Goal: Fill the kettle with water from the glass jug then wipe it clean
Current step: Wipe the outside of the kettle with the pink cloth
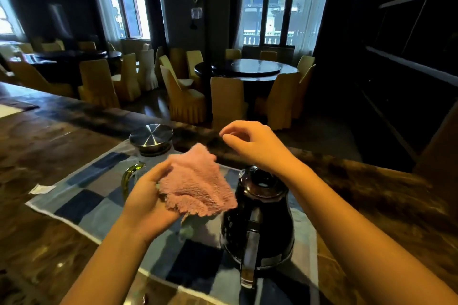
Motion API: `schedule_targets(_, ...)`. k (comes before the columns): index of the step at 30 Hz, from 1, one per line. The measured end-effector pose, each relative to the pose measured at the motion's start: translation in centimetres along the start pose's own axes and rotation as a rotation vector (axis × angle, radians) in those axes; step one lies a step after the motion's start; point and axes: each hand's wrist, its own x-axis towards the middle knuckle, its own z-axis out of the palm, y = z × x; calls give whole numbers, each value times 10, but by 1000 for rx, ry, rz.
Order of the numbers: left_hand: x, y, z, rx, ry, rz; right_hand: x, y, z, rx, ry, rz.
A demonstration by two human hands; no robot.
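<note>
The kettle (pixel 257 220) stands upright on the patchwork mat (pixel 84 203), at about five o'clock in my view, its handle turned towards me. I cannot tell whether its lid is shut. The glass jug (pixel 148 153) is set down on the mat at ten o'clock from the kettle, metal lid on, so I judge the filling done and the wiping step in hand.

My left hand (pixel 146 195) grips the pink cloth (pixel 195 183), thumb over one edge, the rest hanging loose just at nine o'clock of the kettle's neck. My right hand (pixel 252 143) hovers at twelve o'clock above the kettle, fingers loosely curled and grasping nothing that I can see.

Next I would bring the cloth against the kettle's body and likely steady the handle with my free right hand, so the kettle does not slide or tip on the mat. Beyond the mat lies the dark wooden counter (pixel 62 146).
</note>
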Motion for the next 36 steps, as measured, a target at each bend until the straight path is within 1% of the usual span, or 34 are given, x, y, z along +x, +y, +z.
schedule_targets(1,5,2,-8,6,102,24,-4,8,1,-17,-10,33)
schedule_targets(3,14,5,-14,75,474,126,-12,25,5,-71,-60,112)
schedule_targets(5,15,-5,-14,176,481,170,-19,34,11,-106,-97,206)
schedule_targets(7,15,-21,-19,250,513,161,-25,37,15,-129,-77,273)
schedule_targets(11,35,-28,-24,434,426,105,-40,35,27,-247,93,326)
schedule_targets(13,59,-25,-23,540,433,91,-40,33,32,-268,179,364)
schedule_targets(15,78,-30,-31,683,429,180,-39,32,31,-264,190,395)
schedule_targets(17,93,-33,-38,818,303,224,-37,33,31,-278,194,421)
schedule_targets(19,111,-41,-47,870,183,154,-36,32,33,-290,210,433)
schedule_targets(21,121,-54,-44,852,80,49,-36,32,34,-289,224,440)
schedule_targets(23,127,-74,-46,740,8,-112,-36,31,35,-275,240,446)
schedule_targets(25,123,-93,-54,638,11,-252,-36,31,36,-263,253,447)
schedule_targets(26,119,-98,-56,599,23,-282,-36,32,36,-263,258,448)
schedule_targets(27,119,-102,-59,576,31,-293,-36,32,36,-265,260,451)
schedule_targets(29,122,-104,-60,585,-10,-320,-36,33,36,-264,263,460)
schedule_targets(33,118,-94,-50,613,-102,-310,-36,33,36,-267,261,467)
schedule_targets(36,117,-78,-30,637,-120,-273,-36,32,35,-260,260,456)
